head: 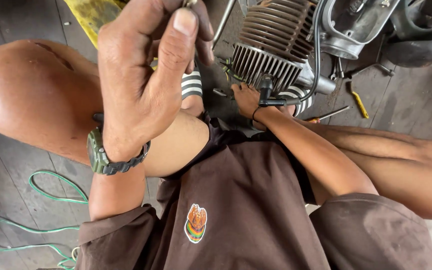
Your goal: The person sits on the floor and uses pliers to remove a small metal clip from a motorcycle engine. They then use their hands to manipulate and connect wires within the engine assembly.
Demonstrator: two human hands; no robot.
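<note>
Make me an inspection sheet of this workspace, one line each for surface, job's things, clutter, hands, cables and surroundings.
Surface: dark, dusty plank floor; the person sits on it.
Job's things: finned engine cylinder on a grey engine casing.
Clutter: yellow-handled tool and screwdriver lying on the floor.
Hands: left hand raised, pinching a small metal part, mostly out of view; right hand down at the cylinder's base.
Cables: green wire looped on the floor; black cable running down past the cylinder.
Surroundings: yellow painted piece at top.
</note>
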